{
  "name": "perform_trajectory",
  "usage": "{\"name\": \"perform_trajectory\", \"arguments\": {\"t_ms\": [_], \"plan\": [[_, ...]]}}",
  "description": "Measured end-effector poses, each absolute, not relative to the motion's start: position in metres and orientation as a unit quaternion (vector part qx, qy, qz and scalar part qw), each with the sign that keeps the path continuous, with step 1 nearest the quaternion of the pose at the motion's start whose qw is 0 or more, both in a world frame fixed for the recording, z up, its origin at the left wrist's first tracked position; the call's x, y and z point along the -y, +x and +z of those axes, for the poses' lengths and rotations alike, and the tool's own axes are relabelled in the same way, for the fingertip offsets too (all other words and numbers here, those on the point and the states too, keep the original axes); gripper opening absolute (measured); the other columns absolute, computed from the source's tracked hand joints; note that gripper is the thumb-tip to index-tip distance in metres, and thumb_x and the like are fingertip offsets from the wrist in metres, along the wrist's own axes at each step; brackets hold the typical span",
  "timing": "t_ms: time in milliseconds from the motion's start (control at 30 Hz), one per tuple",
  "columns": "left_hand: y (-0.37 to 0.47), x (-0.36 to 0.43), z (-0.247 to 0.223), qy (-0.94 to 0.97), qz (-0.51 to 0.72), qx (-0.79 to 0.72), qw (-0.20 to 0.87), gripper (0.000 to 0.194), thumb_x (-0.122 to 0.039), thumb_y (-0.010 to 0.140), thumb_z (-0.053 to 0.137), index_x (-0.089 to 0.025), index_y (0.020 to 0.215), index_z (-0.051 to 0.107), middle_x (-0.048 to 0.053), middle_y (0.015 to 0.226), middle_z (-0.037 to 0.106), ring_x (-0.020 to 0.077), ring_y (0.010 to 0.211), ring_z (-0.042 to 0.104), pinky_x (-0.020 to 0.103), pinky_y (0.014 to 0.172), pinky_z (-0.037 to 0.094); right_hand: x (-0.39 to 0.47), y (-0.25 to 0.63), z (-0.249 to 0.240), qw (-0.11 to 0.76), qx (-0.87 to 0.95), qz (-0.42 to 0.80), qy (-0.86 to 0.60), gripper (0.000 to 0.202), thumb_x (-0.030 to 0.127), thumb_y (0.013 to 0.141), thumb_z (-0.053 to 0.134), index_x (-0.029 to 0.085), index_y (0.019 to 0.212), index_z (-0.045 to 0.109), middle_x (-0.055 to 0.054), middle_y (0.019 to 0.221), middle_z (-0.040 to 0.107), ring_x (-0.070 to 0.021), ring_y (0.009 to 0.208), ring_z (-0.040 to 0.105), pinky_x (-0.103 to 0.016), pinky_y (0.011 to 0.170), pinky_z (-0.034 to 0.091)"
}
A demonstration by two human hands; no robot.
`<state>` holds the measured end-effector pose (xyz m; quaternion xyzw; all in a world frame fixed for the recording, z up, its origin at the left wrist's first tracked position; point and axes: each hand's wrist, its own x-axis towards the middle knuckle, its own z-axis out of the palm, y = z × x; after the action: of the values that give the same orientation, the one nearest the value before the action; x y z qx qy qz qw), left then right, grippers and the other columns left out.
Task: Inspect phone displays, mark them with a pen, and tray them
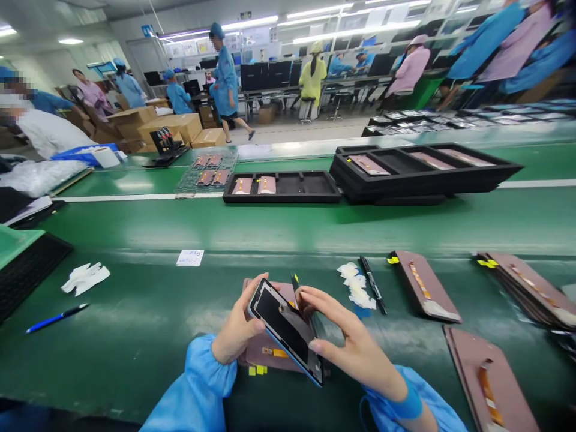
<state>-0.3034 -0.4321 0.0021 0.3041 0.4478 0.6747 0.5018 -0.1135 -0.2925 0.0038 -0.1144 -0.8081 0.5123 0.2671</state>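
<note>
My left hand (240,321) grips a phone with a blue edge (281,324) along its upper left side, thumb on the rim. The phone is tilted, dark inner face towards me. At its right side my right hand (344,336) has its fingers on a thin dark panel (295,283) with a yellow tab, standing at an angle to the phone. The right thumb is by the phone's lower right edge. Below both lie pinkish screen panels (255,349), with an orange flex cable and yellow tabs showing; the phone and hands partly cover them.
Pinkish panels (425,288) lie to the right, with a stack (531,288) beyond. White scraps (357,287) and a black marker (372,285) sit nearer. Black trays (310,195) stand on the far belt. A blue pen (57,318) and keyboard (27,276) are left. Co-workers are behind.
</note>
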Motion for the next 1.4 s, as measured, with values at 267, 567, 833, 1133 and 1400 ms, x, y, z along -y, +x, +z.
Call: {"name": "perform_trajectory", "arguments": {"t_ms": [267, 567, 833, 1133, 1400], "plan": [[-0.304, 0.43, 0.002, 0.327, 0.668, -0.446, 0.498, 0.092, -0.055, 0.064, 0.079, -0.027, 0.143, 0.041, 0.013, 0.138, 0.052, 0.0351, 0.129, 0.045, 0.049, 0.112, 0.027, 0.291, -0.113, -0.004, 0.233, 0.834, 0.484, -0.123, 0.057, 0.04, 0.084, 0.068, 0.027, 0.137, 0.053, -0.012, 0.142, 0.051, -0.0317, 0.133, 0.045, -0.05, 0.107, 0.042], [-0.294, 0.425, 0.005, 0.343, 0.665, -0.457, 0.48, 0.091, -0.047, 0.06, 0.085, -0.029, 0.14, 0.045, 0.01, 0.141, 0.05, 0.0317, 0.133, 0.043, 0.042, 0.112, 0.032, 0.3, -0.116, -0.003, 0.234, 0.862, 0.434, -0.12, 0.062, 0.043, 0.081, 0.071, 0.027, 0.137, 0.053, -0.012, 0.141, 0.051, -0.032, 0.129, 0.05, -0.047, 0.104, 0.046], [-0.287, 0.421, 0.013, 0.343, 0.652, -0.472, 0.484, 0.096, -0.044, 0.056, 0.088, -0.026, 0.14, 0.045, 0.012, 0.136, 0.055, 0.0322, 0.127, 0.049, 0.042, 0.107, 0.038, 0.306, -0.12, -0.005, 0.251, 0.885, 0.379, -0.104, 0.064, 0.045, 0.081, 0.071, 0.031, 0.14, 0.049, -0.012, 0.141, 0.052, -0.0335, 0.125, 0.053, -0.047, 0.098, 0.052], [-0.287, 0.422, 0.009, 0.341, 0.658, -0.459, 0.49, 0.094, -0.04, 0.058, 0.088, -0.028, 0.14, 0.044, 0.012, 0.136, 0.055, 0.03, 0.124, 0.053, 0.04, 0.105, 0.04, 0.306, -0.118, -0.011, 0.253, 0.887, 0.373, -0.1, 0.066, 0.044, 0.082, 0.07, 0.032, 0.142, 0.046, -0.011, 0.142, 0.051, -0.0338, 0.126, 0.052, -0.049, 0.098, 0.051], [-0.286, 0.422, 0.004, 0.343, 0.657, -0.464, 0.486, 0.099, -0.044, 0.056, 0.088, -0.026, 0.142, 0.042, 0.013, 0.138, 0.053, 0.0326, 0.127, 0.05, 0.043, 0.107, 0.038, 0.307, -0.118, -0.013, 0.252, 0.901, 0.341, -0.095, 0.066, 0.047, 0.083, 0.068, 0.029, 0.143, 0.045, -0.013, 0.142, 0.049, -0.0328, 0.127, 0.052, -0.047, 0.098, 0.052]]}}
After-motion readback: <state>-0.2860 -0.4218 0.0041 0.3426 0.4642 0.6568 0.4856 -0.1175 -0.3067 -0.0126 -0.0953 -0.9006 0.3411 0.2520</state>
